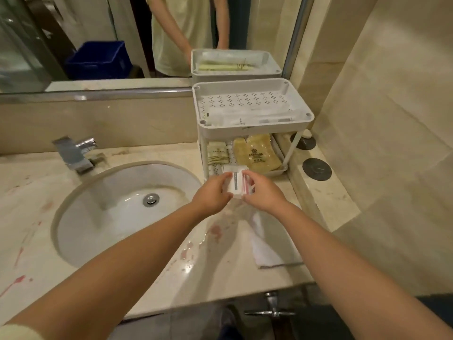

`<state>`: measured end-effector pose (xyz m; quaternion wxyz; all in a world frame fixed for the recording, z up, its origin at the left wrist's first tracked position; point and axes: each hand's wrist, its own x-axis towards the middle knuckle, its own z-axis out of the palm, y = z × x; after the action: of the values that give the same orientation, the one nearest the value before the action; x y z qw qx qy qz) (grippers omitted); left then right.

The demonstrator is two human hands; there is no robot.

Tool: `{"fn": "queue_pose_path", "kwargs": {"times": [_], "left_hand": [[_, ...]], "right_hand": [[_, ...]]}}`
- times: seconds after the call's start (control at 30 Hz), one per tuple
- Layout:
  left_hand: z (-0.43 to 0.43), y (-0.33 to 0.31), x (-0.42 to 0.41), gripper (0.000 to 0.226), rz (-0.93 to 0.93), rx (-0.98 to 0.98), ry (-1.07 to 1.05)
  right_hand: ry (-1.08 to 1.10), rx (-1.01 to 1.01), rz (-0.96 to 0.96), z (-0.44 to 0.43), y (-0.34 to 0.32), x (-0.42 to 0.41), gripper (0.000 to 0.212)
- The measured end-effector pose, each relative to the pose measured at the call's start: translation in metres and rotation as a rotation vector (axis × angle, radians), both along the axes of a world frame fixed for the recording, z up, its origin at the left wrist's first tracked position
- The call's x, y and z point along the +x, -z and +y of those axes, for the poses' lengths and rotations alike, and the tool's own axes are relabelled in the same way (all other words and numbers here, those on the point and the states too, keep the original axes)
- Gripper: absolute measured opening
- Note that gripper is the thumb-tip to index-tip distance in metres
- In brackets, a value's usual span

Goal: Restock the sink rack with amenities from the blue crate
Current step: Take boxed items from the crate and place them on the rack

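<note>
1. Both of the person's arms reach out over the table (220, 266), and the hands meet just in front of the sink rack (304, 123).
2. The left hand (212, 195) has its grip curled round the left side of a small bundle of packets (234, 183); the thumb lies on the white face of the front one.
3. The right hand (263, 192) pinches the same bundle from the right side, where pink-red stripes show between the fingers.
4. The packets are held off the table, close to the front edge of the rack's lower shelf; I cannot tell whether they touch it.
5. The rack stands at the back right corner of the table, against the mirror (73, 33).
6. Its top tray carries long clear-wrapped items (250, 115) along the front edge.
7. The lower shelf holds yellowish sachets (257, 153), packed side by side.
8. The blue crate (98, 60) shows only as a reflection in the mirror, on the left side.
9. The sink (117, 212) sits left of the hands, with the faucet (76, 153) at its back left.
10. A white cloth (269, 249) lies flat near the table's front right edge, under the right forearm.
11. Reddish stains mark the table near the cloth and along its left edge.
</note>
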<state>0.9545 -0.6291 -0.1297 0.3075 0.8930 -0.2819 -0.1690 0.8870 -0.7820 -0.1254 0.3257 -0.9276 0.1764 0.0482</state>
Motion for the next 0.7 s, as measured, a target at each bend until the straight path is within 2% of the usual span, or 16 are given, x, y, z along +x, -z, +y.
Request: {"fn": "queue_pose_path", "kwargs": {"times": [0.37, 0.5, 0.7], "left_hand": [[-0.078, 0.039, 0.076, 0.064, 0.127, 0.119, -0.179], [-0.091, 0.048, 0.094, 0.064, 0.100, 0.155, -0.245], [-0.106, 0.060, 0.105, 0.064, 0.179, 0.271, -0.340]], "right_hand": [[-0.021, 0.183, 0.092, -0.067, 0.033, 0.091, 0.062], [-0.023, 0.129, 0.137, -0.073, 0.045, 0.118, 0.053], [-0.077, 0.066, 0.166, -0.075, 0.062, 0.142, 0.023]]}}
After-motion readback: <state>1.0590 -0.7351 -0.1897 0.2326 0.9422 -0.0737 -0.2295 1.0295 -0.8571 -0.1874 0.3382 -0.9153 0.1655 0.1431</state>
